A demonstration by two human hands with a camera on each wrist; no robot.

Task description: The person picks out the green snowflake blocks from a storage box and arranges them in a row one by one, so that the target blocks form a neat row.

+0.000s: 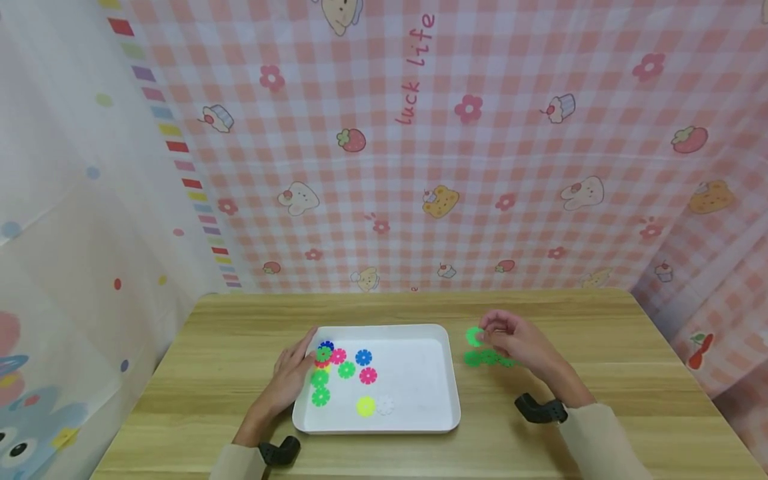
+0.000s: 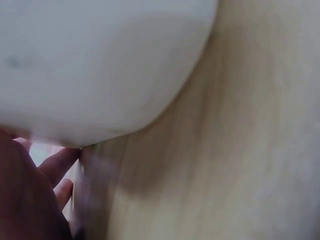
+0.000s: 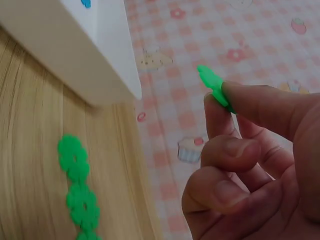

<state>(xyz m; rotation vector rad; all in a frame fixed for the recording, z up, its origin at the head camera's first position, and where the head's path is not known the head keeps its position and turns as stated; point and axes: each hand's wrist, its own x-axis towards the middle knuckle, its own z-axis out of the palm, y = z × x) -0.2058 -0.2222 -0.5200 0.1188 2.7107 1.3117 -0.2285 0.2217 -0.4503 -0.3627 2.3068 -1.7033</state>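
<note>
My right hand (image 1: 519,343) pinches a green notched disc (image 3: 214,86) between thumb and forefinger, holding it above the table to the right of the tray. Just below it, several green discs (image 3: 83,205) lie joined in a row on the wood. The white tray (image 1: 414,427) is held at its left side by my left hand (image 1: 291,380), with the thumb at the rim and the fingers along the outer wall. Loose notched discs lie inside the tray, mostly at the left: several green ones (image 1: 347,369), pink ones (image 1: 368,376), blue ones (image 1: 363,358), a yellow one (image 1: 366,407) and a clear one (image 1: 385,404).
The wooden table (image 1: 540,453) extends around the tray on all sides. A pink checked cloth (image 1: 408,160) hangs behind its far edge, and a pale patterned curtain (image 1: 72,200) hangs at the left. Each wrist wears a black camera mount (image 1: 540,408).
</note>
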